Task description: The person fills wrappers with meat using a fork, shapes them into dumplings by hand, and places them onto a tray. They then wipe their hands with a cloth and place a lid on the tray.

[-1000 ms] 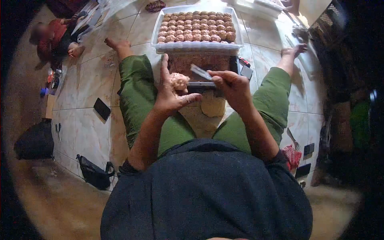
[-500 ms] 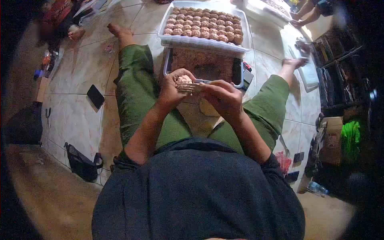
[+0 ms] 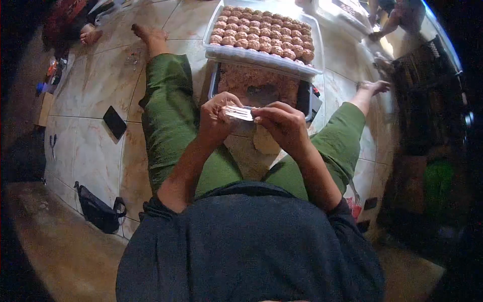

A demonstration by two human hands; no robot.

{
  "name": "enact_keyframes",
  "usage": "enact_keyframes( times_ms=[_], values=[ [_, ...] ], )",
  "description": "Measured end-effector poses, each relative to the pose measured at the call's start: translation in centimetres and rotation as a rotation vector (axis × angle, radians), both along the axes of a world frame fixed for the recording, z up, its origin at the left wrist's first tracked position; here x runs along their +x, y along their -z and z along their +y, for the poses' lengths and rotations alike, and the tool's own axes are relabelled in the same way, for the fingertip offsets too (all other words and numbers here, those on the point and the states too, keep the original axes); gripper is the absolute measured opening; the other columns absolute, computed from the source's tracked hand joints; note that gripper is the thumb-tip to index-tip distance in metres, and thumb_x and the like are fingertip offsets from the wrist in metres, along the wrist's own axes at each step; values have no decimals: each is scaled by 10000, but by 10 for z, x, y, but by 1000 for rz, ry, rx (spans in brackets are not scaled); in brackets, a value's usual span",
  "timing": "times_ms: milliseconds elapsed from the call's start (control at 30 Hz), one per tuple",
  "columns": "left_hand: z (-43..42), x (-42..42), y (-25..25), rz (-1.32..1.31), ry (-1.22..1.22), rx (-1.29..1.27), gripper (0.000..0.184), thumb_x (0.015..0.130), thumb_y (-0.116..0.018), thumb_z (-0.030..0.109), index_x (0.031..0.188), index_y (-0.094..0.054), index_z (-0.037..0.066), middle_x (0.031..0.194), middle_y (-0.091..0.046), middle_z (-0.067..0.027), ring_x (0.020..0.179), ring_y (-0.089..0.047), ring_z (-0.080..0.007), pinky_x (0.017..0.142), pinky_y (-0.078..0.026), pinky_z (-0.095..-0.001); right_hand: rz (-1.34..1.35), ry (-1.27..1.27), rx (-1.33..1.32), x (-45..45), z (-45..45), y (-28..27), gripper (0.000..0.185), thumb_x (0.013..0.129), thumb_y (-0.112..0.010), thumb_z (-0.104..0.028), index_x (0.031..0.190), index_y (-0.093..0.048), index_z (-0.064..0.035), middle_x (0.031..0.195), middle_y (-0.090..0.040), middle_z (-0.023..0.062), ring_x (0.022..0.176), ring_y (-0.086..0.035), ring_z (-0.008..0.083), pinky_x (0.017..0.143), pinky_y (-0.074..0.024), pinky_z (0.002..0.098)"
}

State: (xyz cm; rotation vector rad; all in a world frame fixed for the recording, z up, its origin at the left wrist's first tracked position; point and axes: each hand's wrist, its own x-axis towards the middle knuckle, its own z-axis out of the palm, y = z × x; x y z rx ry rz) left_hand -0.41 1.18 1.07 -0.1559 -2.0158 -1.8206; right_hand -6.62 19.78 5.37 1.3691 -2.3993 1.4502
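Note:
My left hand (image 3: 216,116) is curled around a pinkish ball, mostly hidden now behind the pale tines of a fork (image 3: 239,113). Between thumb and fingers, my right hand (image 3: 282,122) holds the fork, its tines against the ball. Just beyond both hands is a dark-edged tub of pinkish, crumbly mixture (image 3: 259,83) with a hollow in it. A clear plastic container (image 3: 266,56) rests at the tub's far side, filled with rows of similar ridged balls (image 3: 261,35).
My green-trousered legs flank the tub on a tiled floor. A dark flat device (image 3: 114,123) and a black bag (image 3: 99,210) lie at left. Another person's arm (image 3: 390,27) reaches in at upper right, near a tray. Another person's foot (image 3: 90,35) shows at upper left.
My left hand, open under the ball a second ago, has closed around it. My right hand has brought the fork against the ball. The view has shifted, and the tub shows more fully.

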Motion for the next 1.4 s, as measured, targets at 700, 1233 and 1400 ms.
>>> enact_keyframes(
  times_ms=[700,1233,1400],
  values=[
    [-35,-14,40,-159,-44,-8,251,689,-730,9,899,-593,23,822,-560,-15,768,-517,-92,714,-435,-234,-196,299,973,-161,-6,85,323,852,-477,-229,1051,-589,1,938,-618,232,891,-613,293,724,-472,411],
    [-11,-11,12,-13,-66,-149,563,673,-755,77,1166,-489,29,825,-582,-48,761,-535,-131,677,-446,-273,-429,-17,76,-52,21,10,226,843,-567,-10,1066,-607,-5,971,-638,84,813,-595,133,707,-496,262],
    [1,-2,-4,-71,66,21,254,684,-755,143,804,-564,27,725,-535,-14,695,-501,-96,618,-425,-258,65,-177,95,-16,10,-14,292,795,-581,20,1055,-641,-99,1023,-596,106,869,-610,190,752,-502,281]
  ],
)
